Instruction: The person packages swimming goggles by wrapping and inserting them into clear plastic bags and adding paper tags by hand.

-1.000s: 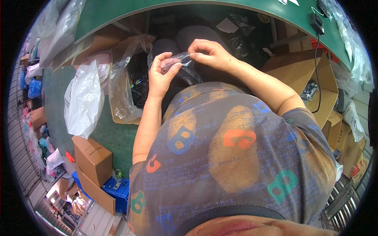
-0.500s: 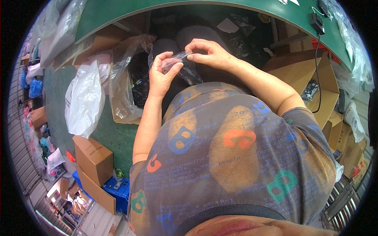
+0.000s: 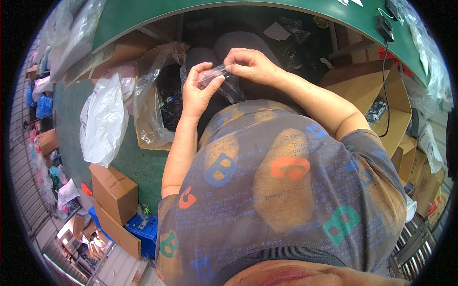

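Between my two hands, above my lap, is a clear plastic bag (image 3: 230, 88) whose lower part hangs down toward my shirt. My left hand (image 3: 199, 90) grips one side of it, with the thumb and fingers curved around the film. The thumb and forefinger of my right hand (image 3: 250, 65) pinch its upper edge. I cannot make out whether anything lies inside the bag. Just left of my left hand stands an open cardboard box (image 3: 148, 136) lined with clear plastic, with dark packed items in it.
A green table (image 3: 191, 13) curves across the far side. A white plastic bag (image 3: 102, 121) hangs at the left. Behind it are a brown carton (image 3: 113, 193) and a blue crate (image 3: 145, 231). At the right stands an open carton (image 3: 360, 93), with a black cable (image 3: 385, 88) hanging over it.
The clear bag's film has shifted and bunched a little between my hands. Both hands have moved only slightly and keep their hold.
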Demonstrator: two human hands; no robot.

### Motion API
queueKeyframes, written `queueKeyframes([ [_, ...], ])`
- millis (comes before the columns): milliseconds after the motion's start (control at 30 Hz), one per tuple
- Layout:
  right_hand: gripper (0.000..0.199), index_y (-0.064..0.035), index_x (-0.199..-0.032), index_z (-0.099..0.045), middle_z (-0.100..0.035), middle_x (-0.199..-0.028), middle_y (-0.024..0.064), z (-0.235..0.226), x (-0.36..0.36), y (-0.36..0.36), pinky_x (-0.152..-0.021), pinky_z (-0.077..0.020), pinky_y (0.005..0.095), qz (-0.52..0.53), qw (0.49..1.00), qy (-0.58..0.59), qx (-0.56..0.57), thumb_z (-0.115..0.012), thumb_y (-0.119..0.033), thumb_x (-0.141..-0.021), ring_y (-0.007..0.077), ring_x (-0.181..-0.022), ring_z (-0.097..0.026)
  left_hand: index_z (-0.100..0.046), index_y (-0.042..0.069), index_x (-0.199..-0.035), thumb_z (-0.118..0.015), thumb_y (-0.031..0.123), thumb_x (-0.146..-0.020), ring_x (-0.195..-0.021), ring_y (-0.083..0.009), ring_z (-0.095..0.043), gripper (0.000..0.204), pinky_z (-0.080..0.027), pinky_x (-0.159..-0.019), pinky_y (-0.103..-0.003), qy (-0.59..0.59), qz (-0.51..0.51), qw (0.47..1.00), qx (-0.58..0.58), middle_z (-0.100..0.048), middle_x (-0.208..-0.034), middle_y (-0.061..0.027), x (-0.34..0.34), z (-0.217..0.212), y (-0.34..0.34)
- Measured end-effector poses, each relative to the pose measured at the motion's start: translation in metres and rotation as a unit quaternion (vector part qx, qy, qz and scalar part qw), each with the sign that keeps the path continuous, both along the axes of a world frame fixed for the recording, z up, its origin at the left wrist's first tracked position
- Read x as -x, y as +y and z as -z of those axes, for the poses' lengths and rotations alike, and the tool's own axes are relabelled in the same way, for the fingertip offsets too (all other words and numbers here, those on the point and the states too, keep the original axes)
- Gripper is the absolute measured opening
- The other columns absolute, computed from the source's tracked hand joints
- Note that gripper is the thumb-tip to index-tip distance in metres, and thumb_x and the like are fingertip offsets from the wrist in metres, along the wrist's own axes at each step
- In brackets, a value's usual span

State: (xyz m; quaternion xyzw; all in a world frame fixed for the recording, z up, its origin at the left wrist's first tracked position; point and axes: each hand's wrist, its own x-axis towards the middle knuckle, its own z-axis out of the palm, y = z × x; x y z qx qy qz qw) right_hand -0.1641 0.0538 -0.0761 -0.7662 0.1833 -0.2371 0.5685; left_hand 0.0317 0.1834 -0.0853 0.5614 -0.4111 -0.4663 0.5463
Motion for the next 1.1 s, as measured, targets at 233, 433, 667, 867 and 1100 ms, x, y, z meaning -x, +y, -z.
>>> queueKeyframes([
  [233, 0.021, -0.0031, -0.100, -0.069, -0.062, -0.096, 0.0045, -0.007, -0.004, 0.003, -0.085, -0.0489, 0.0319, 0.005, 1.000, 0.000, -0.021, -0.068, -0.023, -0.096, 0.0159, -0.094, -0.060, -0.060, 0.006, -0.126, -0.087, 0.017, -0.083, -0.098, -0.0109, -0.065, 0.052, -0.053, -0.088, -0.025, -0.005, 0.001, 1.000, 0.003, -0.069, -0.108, -0.0043, 0.000, 0.001, 0.000],
  [433, 0.023, -0.0043, -0.102, -0.070, -0.063, -0.098, 0.0052, -0.002, -0.006, -0.001, -0.086, -0.0487, 0.0321, -0.021, 1.000, 0.003, 0.000, -0.069, -0.026, -0.095, 0.0169, -0.095, -0.061, -0.058, 0.006, -0.128, -0.081, 0.010, -0.088, -0.100, -0.0105, -0.064, 0.046, -0.051, -0.089, -0.025, -0.054, 0.014, 0.998, -0.014, -0.069, -0.110, -0.0043, 0.001, -0.003, 0.000],
  [667, 0.022, -0.0046, -0.100, -0.072, -0.064, -0.096, 0.0041, -0.005, -0.010, -0.002, -0.088, -0.0485, 0.0338, -0.039, 0.999, 0.033, -0.021, -0.069, -0.026, -0.095, 0.0171, -0.096, -0.062, -0.060, 0.007, -0.126, -0.087, 0.019, -0.083, -0.099, -0.0132, -0.068, 0.052, -0.055, -0.089, -0.028, -0.046, 0.009, 0.999, -0.005, -0.072, -0.108, -0.0065, 0.002, -0.001, -0.001],
  [867, 0.023, -0.0041, -0.101, -0.073, -0.065, -0.097, 0.0046, -0.014, -0.013, -0.007, -0.088, -0.0489, 0.0342, -0.061, 0.995, 0.054, -0.050, -0.067, -0.026, -0.095, 0.0172, -0.097, -0.063, -0.060, 0.007, -0.126, -0.087, 0.019, -0.083, -0.099, -0.0137, -0.068, 0.052, -0.055, -0.089, -0.028, -0.053, 0.012, 0.998, -0.006, -0.072, -0.107, -0.0066, -0.002, -0.001, -0.001],
  [1100, 0.026, -0.0051, -0.105, -0.073, -0.068, -0.097, 0.0052, -0.014, -0.016, -0.014, -0.089, -0.0496, 0.0339, -0.098, 0.984, 0.121, -0.085, -0.068, -0.028, -0.094, 0.0164, -0.095, -0.064, -0.057, 0.007, -0.128, -0.087, 0.018, -0.082, -0.098, -0.0142, -0.068, 0.056, -0.055, -0.088, -0.029, -0.049, 0.025, 0.998, -0.012, -0.072, -0.106, -0.0067, 0.003, -0.007, -0.003],
])
